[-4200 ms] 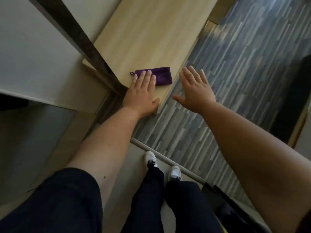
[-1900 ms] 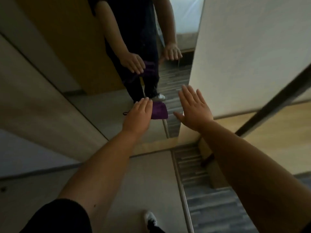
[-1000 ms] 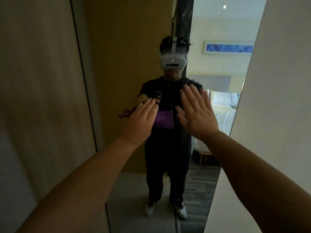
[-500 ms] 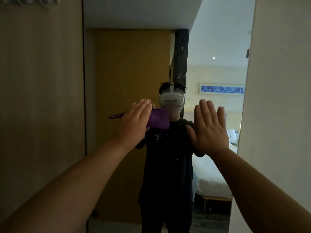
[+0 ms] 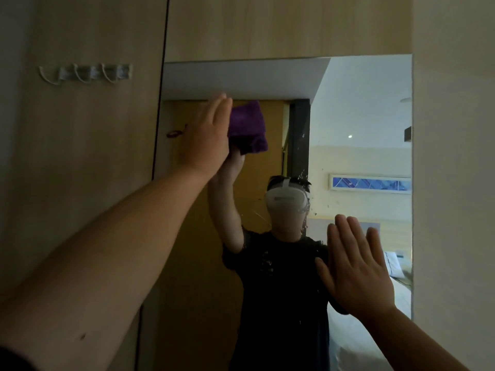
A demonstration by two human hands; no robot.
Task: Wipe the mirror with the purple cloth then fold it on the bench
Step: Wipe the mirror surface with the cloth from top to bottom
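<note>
Higher than half a second ago, the left hand (image 5: 206,135), fingers straight, presses the one purple cloth (image 5: 247,127) flat on the mirror (image 5: 361,116), near its top and left edges. Bare glass spreads rightward and below. The right hand (image 5: 353,271) is spread flat, holding nothing, lower right. Three hooks (image 5: 85,73) hang on the left panel.

Cloth (image 5: 247,127) on mirror (image 5: 361,116) upper left, left hand (image 5: 206,135) over it, right hand (image 5: 356,269) before lower right, hooks (image 5: 85,73) further left
</note>
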